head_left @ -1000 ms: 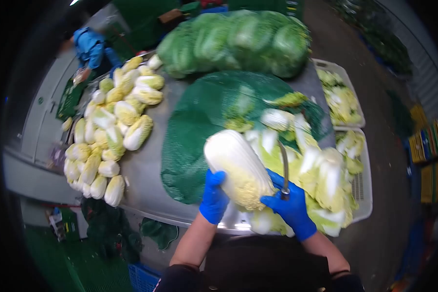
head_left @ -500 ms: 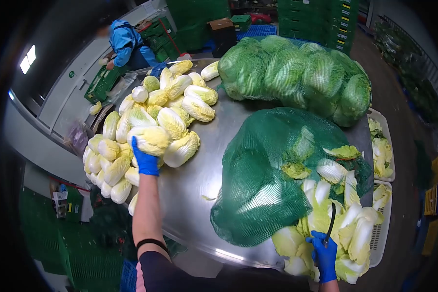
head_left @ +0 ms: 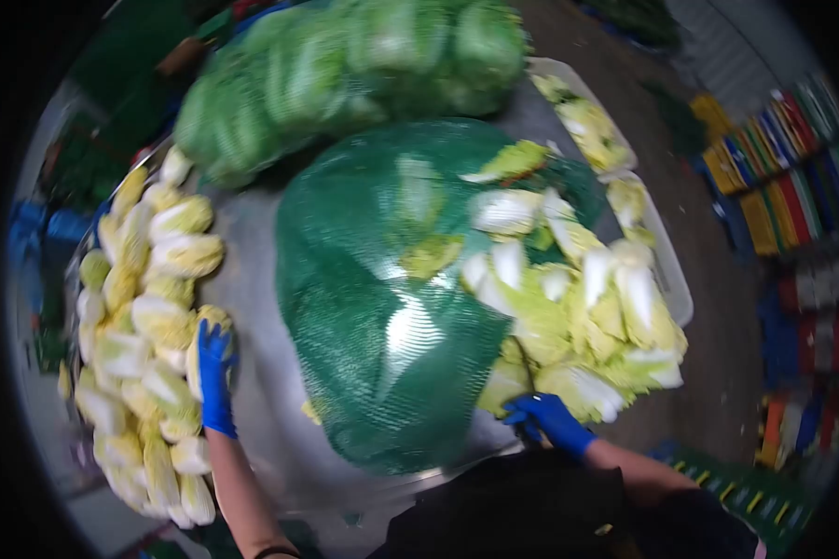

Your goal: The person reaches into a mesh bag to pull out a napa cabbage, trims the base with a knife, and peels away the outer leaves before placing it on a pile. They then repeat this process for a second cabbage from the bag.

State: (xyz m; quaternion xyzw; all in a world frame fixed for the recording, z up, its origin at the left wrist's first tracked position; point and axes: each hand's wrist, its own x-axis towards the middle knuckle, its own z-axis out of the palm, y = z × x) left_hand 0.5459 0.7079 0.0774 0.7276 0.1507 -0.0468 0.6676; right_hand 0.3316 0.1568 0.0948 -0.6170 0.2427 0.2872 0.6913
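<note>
My left hand [head_left: 216, 377], in a blue glove, is wrapped over a napa cabbage [head_left: 194, 361] at the right edge of a pile of pale yellow napa cabbages [head_left: 149, 317]. Its fingers cover much of that head. My right hand [head_left: 552, 421], also blue-gloved, is closed round a knife with a thin dark curved blade [head_left: 526, 359] pointing away from me. Beside the blade lies a heap of loose cabbage leaves [head_left: 541, 321]. A green mesh bag [head_left: 354, 279] is spread flat between my hands, with some leaves resting on its right part.
A full mesh sack of cabbages [head_left: 354, 70] lies across the far side of the metal table [head_left: 252, 270]. White baskets [head_left: 669, 270] with leaves stand along the right edge. Coloured crates [head_left: 774, 168] are stacked farther right.
My view has swung to the right, so the table's things sit farther left. My left hand and its cabbage are now at the pile's right edge. The right hand still grips the knife.
</note>
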